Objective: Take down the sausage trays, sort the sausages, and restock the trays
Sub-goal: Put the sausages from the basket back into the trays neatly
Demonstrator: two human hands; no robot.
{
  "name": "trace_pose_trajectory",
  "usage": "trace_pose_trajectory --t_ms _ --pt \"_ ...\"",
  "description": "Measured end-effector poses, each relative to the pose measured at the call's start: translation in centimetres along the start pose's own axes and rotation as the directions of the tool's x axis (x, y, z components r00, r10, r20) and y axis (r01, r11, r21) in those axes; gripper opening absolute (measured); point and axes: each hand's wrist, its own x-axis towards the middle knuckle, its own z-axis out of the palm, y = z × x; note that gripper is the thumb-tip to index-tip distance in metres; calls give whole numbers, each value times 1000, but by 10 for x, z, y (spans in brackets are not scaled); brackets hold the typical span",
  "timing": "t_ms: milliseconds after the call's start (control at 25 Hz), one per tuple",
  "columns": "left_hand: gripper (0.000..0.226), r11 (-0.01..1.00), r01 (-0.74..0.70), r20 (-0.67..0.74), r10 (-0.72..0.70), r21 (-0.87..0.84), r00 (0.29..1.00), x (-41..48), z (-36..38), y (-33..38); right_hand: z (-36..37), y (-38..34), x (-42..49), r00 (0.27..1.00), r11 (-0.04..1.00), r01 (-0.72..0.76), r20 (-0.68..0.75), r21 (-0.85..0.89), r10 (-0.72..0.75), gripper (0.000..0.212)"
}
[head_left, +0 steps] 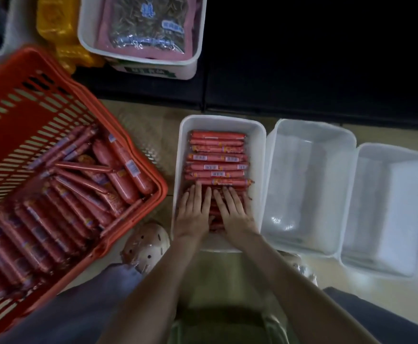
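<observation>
Pale floor tiles (401, 137) run up to a dark shelf base (302, 58) at the top of the head view. On the floor directly ahead of the person sits a white sausage tray (258, 150), its long side running away from them. Red packed sausages (216, 157) lie crosswise in it, stacked in neat rows from the far end to the near end.

Both hands rest on the rows at the near end of this tray. The left hand (194, 214) is on its left half and the right hand (236, 214) on its right half, just beside each other. Each grip is spread, with fingers straight and palms flat on the sausages, pinching nothing.

Left of the sausage tray stands a red basket (29, 100) holding loose sausages (79, 194), thin and thick ones in a jumble. Just beside the tray's right wall is an empty white tray (309, 189), and beyond that a second empty tray (386, 209). Past the sausage tray's far end, against the shelf base, a white bin (88, 26) holds a pink snack bag (148, 23). A cream perforated shoe (146, 247) shows by the tray's near left corner.
</observation>
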Motion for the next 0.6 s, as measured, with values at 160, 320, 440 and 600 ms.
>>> trace_pose_trajectory --t_ms 160,320,440,600 --pt "69 999 -44 -16 43 -22 999 -12 5 9 -8 7 -3 997 997 31 -71 -74 -37 106" --pt "77 997 4 73 -9 76 997 -16 -13 7 -28 9 -6 999 993 0 52 -117 6 101" --pt "65 999 50 -51 -50 -8 997 -19 -46 15 -52 -7 -9 997 998 -53 61 -17 54 93" --pt "45 995 25 -180 -41 -93 983 -45 -135 20 -117 -48 -15 982 978 -73 -156 195 104 80"
